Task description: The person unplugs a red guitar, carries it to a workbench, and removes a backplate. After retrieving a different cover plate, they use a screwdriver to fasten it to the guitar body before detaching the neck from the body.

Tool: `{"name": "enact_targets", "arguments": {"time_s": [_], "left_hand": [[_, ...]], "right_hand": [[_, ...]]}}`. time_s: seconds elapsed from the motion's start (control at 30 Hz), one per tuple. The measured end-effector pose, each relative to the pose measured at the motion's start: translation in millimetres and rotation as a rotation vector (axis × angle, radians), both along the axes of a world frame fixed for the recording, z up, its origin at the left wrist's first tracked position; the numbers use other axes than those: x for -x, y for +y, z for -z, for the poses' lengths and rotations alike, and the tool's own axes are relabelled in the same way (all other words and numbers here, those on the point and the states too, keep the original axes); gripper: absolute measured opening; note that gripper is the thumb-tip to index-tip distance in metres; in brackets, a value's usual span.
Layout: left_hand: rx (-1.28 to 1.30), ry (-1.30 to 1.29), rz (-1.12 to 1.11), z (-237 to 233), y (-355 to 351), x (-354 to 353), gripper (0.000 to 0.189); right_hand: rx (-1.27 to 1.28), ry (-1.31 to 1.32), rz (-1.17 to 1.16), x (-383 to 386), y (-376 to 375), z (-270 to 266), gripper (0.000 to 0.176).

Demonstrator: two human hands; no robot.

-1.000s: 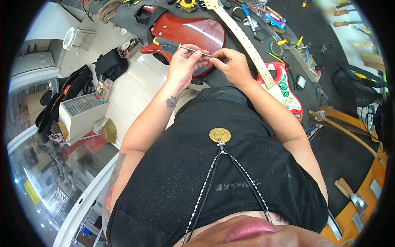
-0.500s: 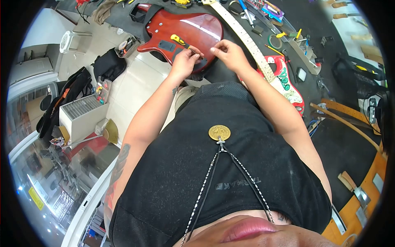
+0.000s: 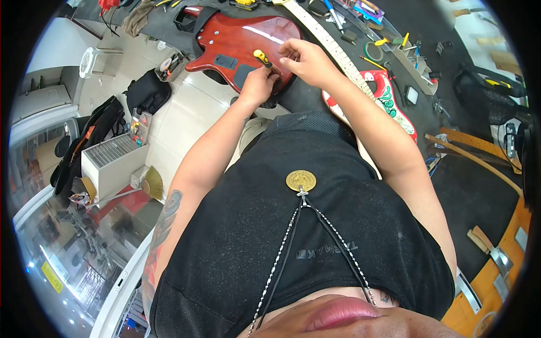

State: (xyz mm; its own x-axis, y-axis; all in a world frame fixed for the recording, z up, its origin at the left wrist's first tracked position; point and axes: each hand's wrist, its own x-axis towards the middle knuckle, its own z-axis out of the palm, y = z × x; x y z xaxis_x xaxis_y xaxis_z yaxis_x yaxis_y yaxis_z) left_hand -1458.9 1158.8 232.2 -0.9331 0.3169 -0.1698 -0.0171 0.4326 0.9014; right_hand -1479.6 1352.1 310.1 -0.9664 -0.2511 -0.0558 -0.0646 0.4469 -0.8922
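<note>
A glossy dark-red electric guitar body (image 3: pixel 253 31) lies on the bench with two dark cover plates and several round metal fittings facing up. My left hand (image 3: pixel 260 84) is closed round a screwdriver with a yellow-and-black handle (image 3: pixel 261 56), at the body's near edge. The tool's handle points up and away; its tip is hidden by my fingers. My right hand (image 3: pixel 304 61) hovers over the right side of the body, fingers curled and pressed together. Whatever is between those fingertips, if anything, is too small to make out.
Right of my right hand lies a pale fretted guitar neck (image 3: pixel 324 36), by a red-and-white painted guitar body (image 3: pixel 389 101). A tool tray (image 3: pixel 414 73), green tape roll (image 3: pixel 373 52) and pencil (image 3: pixel 372 62) sit farther right. A wooden-handled brush (image 3: pixel 482 239) lies lower right.
The screwdriver has swung more upright in my left hand, its handle shifting right. My right hand has moved slightly up and left, with its fingers more curled.
</note>
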Motion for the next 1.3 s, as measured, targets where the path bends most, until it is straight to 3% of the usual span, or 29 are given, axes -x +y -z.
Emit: {"name": "enact_targets", "arguments": {"time_s": [0.2, 0.27, 0.4, 0.47, 0.57, 0.6, 0.67, 0.7, 0.77, 0.8, 0.87, 0.9, 0.97, 1.0, 1.07, 1.1, 1.17, 1.2, 1.27, 1.3], "left_hand": [[0.102, 0.131, 0.071, 12, 0, 1, 0.014], [0.161, 0.154, 0.105, 6, 2, 2, 0.014], [0.206, 0.197, 0.173, -3, 1, 3, 0.015], [0.148, 0.185, 0.176, -4, 3, 0, 0.015], [0.113, 0.286, 0.187, 5, 3, 0, 0.014], [0.138, 0.397, 0.193, 9, 3, 3, 0.014], [0.214, 0.369, 0.215, 10, 3, 10, 0.014], [0.288, 0.334, 0.236, 7, 2, 10, 0.014], [0.240, 0.300, 0.239, 1, 0, 7, 0.015], [0.189, 0.272, 0.243, -2, 0, 7, 0.016], [0.177, 0.293, 0.239, 2, -1, 7, 0.017], [0.167, 0.311, 0.228, 4, -1, 7, 0.018], [0.168, 0.220, 0.221, -7, 1, 7, 0.019], [0.169, 0.124, 0.208, -12, 1, 7, 0.020], [0.097, 0.171, 0.206, -15, 0, 7, 0.020], [0.020, 0.216, 0.202, -13, 0, 6, 0.020], [0.101, 0.180, 0.233, -2, -5, 9, 0.020], [0.181, 0.156, 0.260, -2, -5, 13, 0.020], [0.193, 0.212, 0.276, -1, -5, 12, 0.019], [0.204, 0.264, 0.286, -2, -4, 12, 0.018]], "right_hand": [[-0.059, 0.220, -0.263, 13, -10, -31, 0.026], [-0.214, 0.489, -0.439, 14, -12, -36, 0.024], [-0.434, 0.430, -0.633, 24, -16, -59, 0.023], [-1.085, 0.288, -0.794, 31, -31, -83, 0.027], [-1.171, 0.113, -0.701, 23, -41, -118, 0.029], [-1.172, 0.116, -0.697, 23, -37, -109, 0.029], [-0.802, 0.643, -0.561, 24, -24, -79, 0.029], [-0.798, 0.641, -0.564, 25, -22, -75, 0.029], [-0.422, 0.683, -0.704, 27, -16, -68, 0.022], [-0.423, 0.682, -0.698, 31, -17, -71, 0.022], [-1.005, 0.387, -0.887, 41, -21, -77, 0.025], [-1.008, 0.388, -0.880, 38, -24, -87, 0.025], [-1.120, 0.208, -0.645, 25, -29, -106, 0.018], [-1.118, 0.208, -0.638, 25, -26, -100, 0.018], [-0.744, 0.613, -0.458, 25, -18, -78, 0.018], [-0.743, 0.609, -0.456, 25, -14, -75, 0.018], [-0.439, 0.540, -0.656, 25, -7, -68, 0.022], [-0.440, 0.540, -0.648, 26, -9, -73, 0.022], [-0.954, 0.341, -0.785, 34, -17, -85, 0.023], [-0.954, 0.341, -0.777, 31, -20, -96, 0.023]]}}
